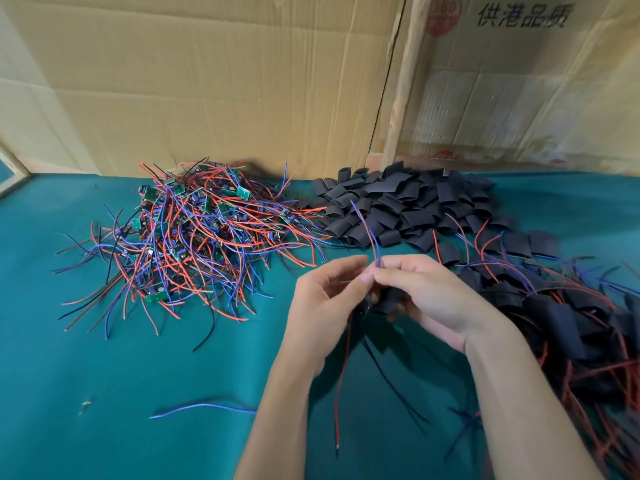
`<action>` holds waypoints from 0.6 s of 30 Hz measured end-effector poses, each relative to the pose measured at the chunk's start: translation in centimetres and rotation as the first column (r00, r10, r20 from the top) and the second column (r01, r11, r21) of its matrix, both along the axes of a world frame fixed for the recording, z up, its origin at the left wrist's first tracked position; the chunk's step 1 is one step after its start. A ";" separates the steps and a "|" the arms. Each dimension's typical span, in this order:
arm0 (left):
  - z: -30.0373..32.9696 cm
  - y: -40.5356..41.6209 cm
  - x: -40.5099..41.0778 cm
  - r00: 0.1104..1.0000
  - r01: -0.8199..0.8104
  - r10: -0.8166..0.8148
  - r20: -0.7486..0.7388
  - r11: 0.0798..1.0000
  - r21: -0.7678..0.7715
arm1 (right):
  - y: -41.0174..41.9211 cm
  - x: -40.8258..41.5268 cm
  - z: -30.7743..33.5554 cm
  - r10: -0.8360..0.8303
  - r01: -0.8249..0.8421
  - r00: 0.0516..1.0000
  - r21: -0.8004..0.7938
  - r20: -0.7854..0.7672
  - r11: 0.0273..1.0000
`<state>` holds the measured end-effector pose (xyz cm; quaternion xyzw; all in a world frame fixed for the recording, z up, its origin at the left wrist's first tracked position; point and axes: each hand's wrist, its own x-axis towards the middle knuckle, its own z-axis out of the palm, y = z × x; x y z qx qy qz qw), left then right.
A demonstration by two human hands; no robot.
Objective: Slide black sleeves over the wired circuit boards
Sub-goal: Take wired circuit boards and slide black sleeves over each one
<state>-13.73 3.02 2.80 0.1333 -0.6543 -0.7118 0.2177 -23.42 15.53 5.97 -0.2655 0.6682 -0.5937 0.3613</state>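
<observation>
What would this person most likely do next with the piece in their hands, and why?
Probably draw the black sleeve further along the wires. The right hand holds the sleeve; its fingertips meet the left hand at the red and blue wires sticking up, while a red and a black wire hang below. Whether the board is covered is hidden.

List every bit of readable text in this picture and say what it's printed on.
"供港品质" in dark print on the right cardboard sheet, near its top; the last character is slightly blurred.
Red round stamp on the same sheet: its characters are too blurred to read.
Faint red print along that sheet's bottom edge: unreadable.
Circuit boards: any markings are too small to read.
</observation>
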 end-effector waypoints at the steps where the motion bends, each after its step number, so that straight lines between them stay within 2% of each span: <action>1: 0.0 0.0 0.0 1.000 0.023 -0.023 0.015 1.000 0.014 | 0.1 0.0 0.0 0.030 -0.030 0.999 0.005 0.012 1.000; 7: 0.2 0.6 -0.3 0.998 -0.049 0.044 0.038 0.991 0.126 | -0.1 0.5 0.0 0.220 -0.221 0.975 0.106 0.021 0.969; 12: -0.1 0.4 -0.4 0.985 -0.171 0.169 0.024 0.977 0.127 | -0.2 0.6 -0.4 0.235 -0.228 0.972 0.153 -0.029 0.962; 15: -0.5 -0.1 -0.4 0.972 -0.235 0.234 0.026 0.958 0.163 | 1.0 -0.3 -0.2 0.123 -0.121 0.992 0.057 -0.033 0.991; 17: -0.5 0.0 -0.4 0.971 -0.239 0.236 0.034 0.964 0.121 | 1.5 -0.9 -0.1 -0.100 0.098 0.995 -0.077 -0.024 0.992; 18: -0.5 0.1 -0.4 0.975 -0.222 0.219 0.037 0.970 0.096 | 1.6 -1.3 -0.1 -0.232 0.229 0.973 -0.152 -0.002 0.961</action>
